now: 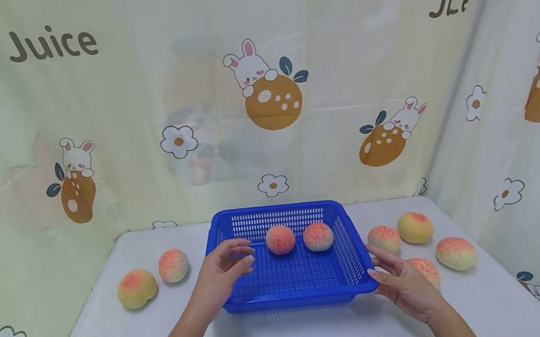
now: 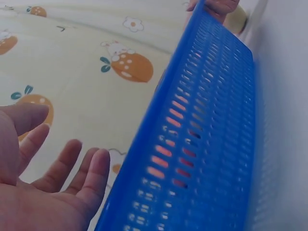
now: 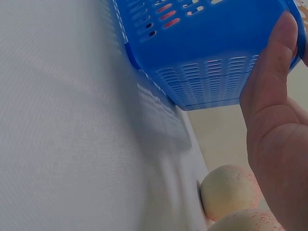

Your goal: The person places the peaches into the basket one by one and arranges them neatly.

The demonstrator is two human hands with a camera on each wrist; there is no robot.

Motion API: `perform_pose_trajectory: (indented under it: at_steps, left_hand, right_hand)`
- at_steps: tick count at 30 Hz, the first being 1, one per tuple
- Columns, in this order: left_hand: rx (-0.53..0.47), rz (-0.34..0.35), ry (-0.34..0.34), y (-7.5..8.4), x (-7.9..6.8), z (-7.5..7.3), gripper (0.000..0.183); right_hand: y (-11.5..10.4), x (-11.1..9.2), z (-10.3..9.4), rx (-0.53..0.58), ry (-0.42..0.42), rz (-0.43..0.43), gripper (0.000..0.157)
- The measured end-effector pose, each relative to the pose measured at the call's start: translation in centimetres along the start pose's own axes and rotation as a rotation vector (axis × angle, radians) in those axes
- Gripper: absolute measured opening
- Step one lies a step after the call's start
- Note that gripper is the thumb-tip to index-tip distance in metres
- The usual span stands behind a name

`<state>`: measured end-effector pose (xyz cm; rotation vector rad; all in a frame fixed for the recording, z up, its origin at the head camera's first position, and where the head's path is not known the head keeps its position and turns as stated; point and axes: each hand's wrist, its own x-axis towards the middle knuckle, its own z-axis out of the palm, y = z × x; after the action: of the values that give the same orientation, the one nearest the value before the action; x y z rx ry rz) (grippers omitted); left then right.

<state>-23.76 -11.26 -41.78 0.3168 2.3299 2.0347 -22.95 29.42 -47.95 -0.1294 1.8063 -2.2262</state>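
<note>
A blue plastic basket with slotted walls stands on the white table. Inside it, toward the back, are two pink-speckled peaches; their colour shows through the slots in the left wrist view. My right hand grips the basket's right rim near the front corner, thumb on one side and fingers on the other, as the right wrist view also shows. My left hand hovers over the basket's left side with fingers loosely bent and nothing in them. In the left wrist view, that hand is beside the rim.
Left of the basket lie a yellow peach and a speckled peach. Several more peaches are on the right, among them a yellow one and a paler one; one is partly behind my right hand. A printed curtain hangs behind the table.
</note>
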Motion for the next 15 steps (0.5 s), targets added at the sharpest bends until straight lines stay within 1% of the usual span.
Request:
perform_pose_trajectory:
  at_steps: [2,7,10,15]
  left_hand:
    - [-0.014,-0.01,0.006,-0.1,-0.4,-0.4,0.032]
    - [0.0,-0.016,0.042,-0.1,-1.4,-1.4,0.032]
    - [0.007,-0.003,0.07,-0.2,-1.9,-2.1,0.032]
    - [0.028,0.029,0.138,-0.6,-2.4,-3.5,0.031]
  right_hand:
    - [0.0,0.0,0.0,-0.002,0.001,-0.002,0.068]
    - [0.1,0.0,0.0,0.002,0.001,-0.006,0.068]
    - [0.2,0.0,0.0,0.01,-0.006,-0.011,0.069]
    - [0.1,0.0,0.0,0.021,-0.011,-0.011,0.068]
